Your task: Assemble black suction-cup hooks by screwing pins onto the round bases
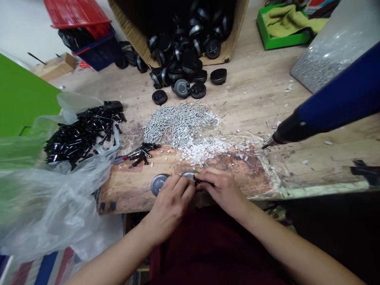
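At the front edge of the worn board (130,186), my left hand (175,196) curls its fingers over a round black-and-grey disc (187,174) and hides most of it. My right hand (221,186) pinches a small black part (196,180) at that disc's right edge, its shape mostly covered by the fingers. Another round disc (158,183), grey-faced with a black rim, lies flat just left of my left fingers. Loose white plastic spacers (198,152) lie just beyond my hands, with a pile of silver screws (169,118) behind them.
A blue powered screwdriver (314,111) reaches in from the right, tip down. Black metal pins (80,134) fill a clear plastic bag (71,206) at left. Round black discs (184,63) spill from a cardboard box (127,27). A green tray (279,42) stands at the back right.
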Demonstrator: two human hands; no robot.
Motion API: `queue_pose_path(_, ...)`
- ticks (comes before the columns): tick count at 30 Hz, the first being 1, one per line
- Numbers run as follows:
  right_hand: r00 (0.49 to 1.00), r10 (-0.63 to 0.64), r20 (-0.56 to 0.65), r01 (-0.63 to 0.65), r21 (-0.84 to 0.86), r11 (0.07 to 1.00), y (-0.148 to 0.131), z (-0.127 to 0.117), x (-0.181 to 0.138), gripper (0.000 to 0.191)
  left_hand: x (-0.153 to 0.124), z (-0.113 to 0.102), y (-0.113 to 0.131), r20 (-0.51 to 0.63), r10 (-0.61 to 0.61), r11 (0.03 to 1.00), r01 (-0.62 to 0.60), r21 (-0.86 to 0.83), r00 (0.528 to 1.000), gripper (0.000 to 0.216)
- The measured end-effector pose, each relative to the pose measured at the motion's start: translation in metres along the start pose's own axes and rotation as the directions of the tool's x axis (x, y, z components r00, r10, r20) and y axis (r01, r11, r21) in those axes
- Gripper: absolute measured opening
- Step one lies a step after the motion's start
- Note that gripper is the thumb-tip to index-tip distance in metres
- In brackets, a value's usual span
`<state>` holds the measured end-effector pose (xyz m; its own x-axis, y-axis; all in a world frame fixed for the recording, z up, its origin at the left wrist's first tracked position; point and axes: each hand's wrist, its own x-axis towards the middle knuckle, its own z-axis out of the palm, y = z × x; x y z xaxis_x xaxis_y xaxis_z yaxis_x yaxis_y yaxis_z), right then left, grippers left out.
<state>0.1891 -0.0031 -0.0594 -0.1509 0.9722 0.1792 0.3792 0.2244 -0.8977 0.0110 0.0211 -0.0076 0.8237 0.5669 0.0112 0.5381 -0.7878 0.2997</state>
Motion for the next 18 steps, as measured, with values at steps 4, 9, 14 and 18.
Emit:
queue_pose_path(4, 0.999, -0.025, -0.045, 0.024, -0.027, 0.999, -0.012, -0.008, -0.002, 0.02, -0.003, 0.004, -0.005, -0.111, -0.122, 0.982, 0.104, -0.156, 0.986, 0.022)
queue_pose_path(9, 0.97, -0.107, -0.22, 0.099, -0.048, 0.994, -0.031, -0.016, -0.012, 0.057, 0.001, -0.001, 0.004, -0.238, -0.581, 0.697, 0.325, -0.639, 0.778, 0.013)
queue_pose_path(14, 0.99, -0.033, -0.14, 0.034, 0.004, 0.999, -0.037, -0.002, -0.015, 0.079, 0.002, -0.006, 0.017, -0.203, -0.697, 0.516, 0.285, -0.808, 0.687, 0.02)
queue_pose_path(18, 0.993, -0.054, -0.107, 0.057, 0.025, 0.998, -0.039, -0.001, -0.01, 0.063, -0.003, -0.002, 0.016, -0.272, -0.649, 0.598, 0.255, -0.76, 0.711, 0.019)
